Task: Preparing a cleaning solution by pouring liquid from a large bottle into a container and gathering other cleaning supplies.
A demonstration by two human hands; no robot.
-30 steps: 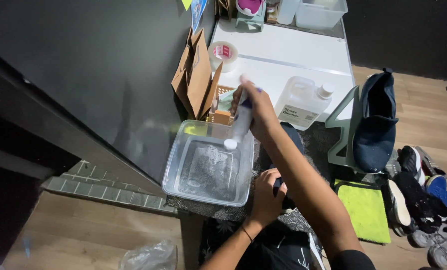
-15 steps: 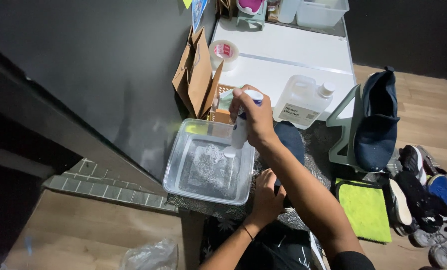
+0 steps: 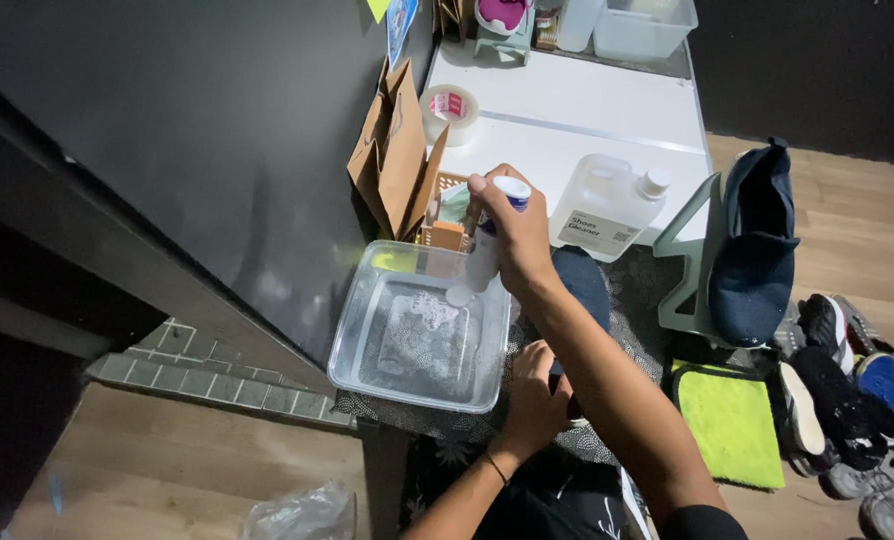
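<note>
The right hand (image 3: pixel 515 235) is clamped on a small white bottle (image 3: pixel 487 250), tipped over the clear plastic tub (image 3: pixel 367 375); the left hand (image 3: pixel 537 395) grips a dark object. The dosing step seems under way; next, a steady squeeze.

Hands: two, right hand (image 3: pixel 515 235) and left hand (image 3: pixel 535 398)
Small white bottles: one (image 3: pixel 487 250), held in the right hand
Clear plastic tubs: two, one tub (image 3: pixel 352 345) near, one far tub (image 3: pixel 643 30) at the table's end
Large clear jugs: one (image 3: pixel 607 205)
Tape rolls: one (image 3: pixel 448 112)
Brown paper bags: one (image 3: pixel 397 160), possibly more folded behind
Dark shoes on stand: one (image 3: pixel 755 245)
Loose shoes on floor: about five (image 3: pixel 847 385), heaped, hard to count
Green cloths: one (image 3: pixel 732 425)
Plastic bags: one (image 3: pixel 302 515)
</note>
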